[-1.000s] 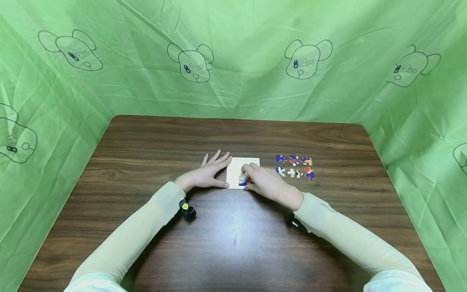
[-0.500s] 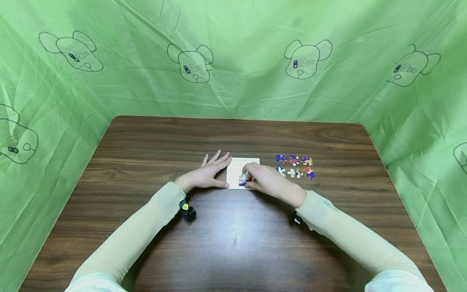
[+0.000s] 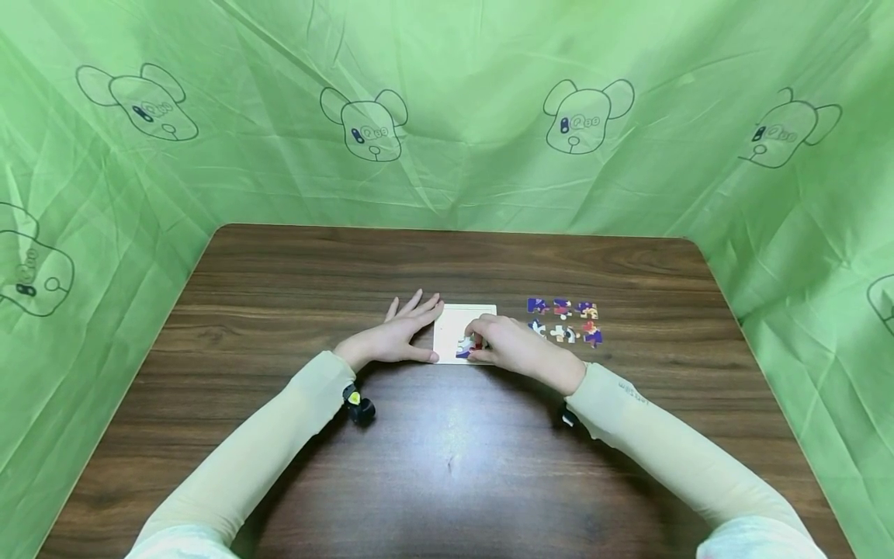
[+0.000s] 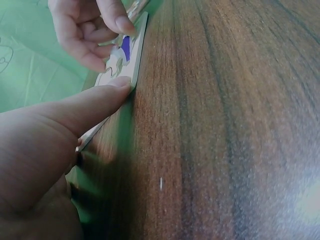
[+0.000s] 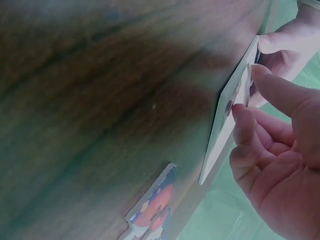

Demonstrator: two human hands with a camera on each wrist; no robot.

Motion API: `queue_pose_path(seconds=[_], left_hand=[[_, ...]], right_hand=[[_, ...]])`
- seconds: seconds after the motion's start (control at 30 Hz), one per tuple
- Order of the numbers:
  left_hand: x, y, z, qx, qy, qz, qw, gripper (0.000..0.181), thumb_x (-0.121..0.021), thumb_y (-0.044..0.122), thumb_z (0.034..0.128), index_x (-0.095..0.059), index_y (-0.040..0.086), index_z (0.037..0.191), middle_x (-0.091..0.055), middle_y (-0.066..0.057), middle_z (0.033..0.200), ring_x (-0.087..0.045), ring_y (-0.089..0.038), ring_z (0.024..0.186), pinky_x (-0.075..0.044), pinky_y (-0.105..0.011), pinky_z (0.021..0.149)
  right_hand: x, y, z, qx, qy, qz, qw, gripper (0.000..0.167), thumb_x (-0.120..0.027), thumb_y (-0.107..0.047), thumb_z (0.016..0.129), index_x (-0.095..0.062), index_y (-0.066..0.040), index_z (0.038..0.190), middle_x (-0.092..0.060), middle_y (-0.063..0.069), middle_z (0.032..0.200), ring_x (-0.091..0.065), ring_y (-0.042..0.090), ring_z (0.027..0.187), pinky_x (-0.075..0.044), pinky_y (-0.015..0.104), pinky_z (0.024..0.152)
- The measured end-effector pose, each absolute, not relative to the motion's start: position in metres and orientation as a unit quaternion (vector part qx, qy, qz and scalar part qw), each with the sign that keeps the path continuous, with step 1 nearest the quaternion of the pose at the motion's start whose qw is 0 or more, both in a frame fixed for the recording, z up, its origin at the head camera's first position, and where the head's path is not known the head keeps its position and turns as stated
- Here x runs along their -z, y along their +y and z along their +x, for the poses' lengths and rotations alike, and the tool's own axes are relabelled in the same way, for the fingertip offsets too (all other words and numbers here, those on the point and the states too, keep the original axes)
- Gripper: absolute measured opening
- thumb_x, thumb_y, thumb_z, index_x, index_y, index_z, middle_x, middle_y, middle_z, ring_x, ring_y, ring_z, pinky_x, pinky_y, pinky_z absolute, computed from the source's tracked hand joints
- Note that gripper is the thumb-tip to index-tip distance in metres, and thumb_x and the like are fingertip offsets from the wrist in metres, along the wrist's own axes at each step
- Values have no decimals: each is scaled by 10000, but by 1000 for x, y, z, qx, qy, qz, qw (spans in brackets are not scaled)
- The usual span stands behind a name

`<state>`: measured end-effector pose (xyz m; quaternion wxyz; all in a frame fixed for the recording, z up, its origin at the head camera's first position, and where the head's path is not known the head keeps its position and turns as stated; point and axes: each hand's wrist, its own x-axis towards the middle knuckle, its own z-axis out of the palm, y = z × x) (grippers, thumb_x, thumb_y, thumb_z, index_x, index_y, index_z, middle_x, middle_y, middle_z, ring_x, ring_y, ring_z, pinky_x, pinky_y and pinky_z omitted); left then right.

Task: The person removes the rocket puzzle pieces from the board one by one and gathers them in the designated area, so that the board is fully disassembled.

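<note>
A small white puzzle board (image 3: pixel 447 330) lies mid-table in the head view. Along its left edge my left hand (image 3: pixel 387 338) rests with fingers spread, the thumb (image 4: pixel 107 97) touching the near left corner in the left wrist view. Over the board's right part, my right hand (image 3: pixel 520 348) has curled fingers and pinches a jigsaw piece between thumb and fingers; that piece is mostly hidden by the hand. White and purple jigsaw pieces (image 4: pixel 126 49) show on the board beneath these fingers, in its near right part.
Two short rows of loose jigsaw pieces (image 3: pixel 562 308) lie right of the board; some of them (image 5: pixel 157 202) appear low in the right wrist view. The brown wooden table (image 3: pixel 447 450) is enclosed by green cloth (image 3: pixel 461 178) behind and at both sides.
My right wrist has shifted slightly to the right, while its fingers remain over the same part of the board. The left hand holds its place.
</note>
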<state>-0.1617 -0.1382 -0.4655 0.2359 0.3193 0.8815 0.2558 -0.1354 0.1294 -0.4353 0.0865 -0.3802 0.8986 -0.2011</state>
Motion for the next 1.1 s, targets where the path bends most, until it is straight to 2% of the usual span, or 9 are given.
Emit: queue_pose_path(seconds=[0.23,0.4,0.5,0.67,0.9,1.1], left_hand=[[464,-138,-161,-260,880,319,238,1003,-750,415,955,-134,89,1676,-9,-109,1753,143,-358,1590,158,-652,1206],[464,-138,-161,-260,880,320,237,999,-747,416,958,-134,89,1676,-9,-109,1752,140,-360,1590,153,-657,1206],[464,-138,-160,-259,880,320,236,993,-744,414,961,-136,90,1676,-15,-112,1751,138,-359,1591,148,-658,1207],[462,-138,-159,-261,879,321,237,988,-741,409,965,-135,88,1675,-19,-116,1751,139,-360,1591,152,-655,1208],[463,-138,-160,-263,879,321,235,985,-741,410,967,-136,91,1676,-21,-111,1752,137,-353,1594,152,-648,1211],[462,-138,-159,-266,878,320,238,982,-742,405,968,-137,97,1677,-18,-104,1753,141,-346,1594,155,-643,1212]], right_hand=[[432,128,-133,170,905,-381,77,284,-819,-253,915,-732,-50,1094,-696,41,958,-628,118,768,-565,303,705],[429,129,-131,160,907,-384,62,231,-812,-244,922,-724,-69,1044,-687,30,909,-599,108,728,-549,292,649],[429,134,-129,177,902,-392,47,251,-802,-220,932,-727,-43,1094,-694,41,915,-629,124,736,-558,277,666],[430,151,-126,227,886,-404,15,366,-790,-194,940,-725,23,1228,-730,99,1013,-688,184,766,-585,270,715],[427,183,-120,260,881,-394,-19,364,-808,-174,919,-734,29,1213,-741,109,1056,-696,181,829,-602,297,734],[425,212,-113,249,896,-366,-28,365,-809,-164,917,-736,0,1234,-742,76,1011,-668,178,790,-584,311,691]])
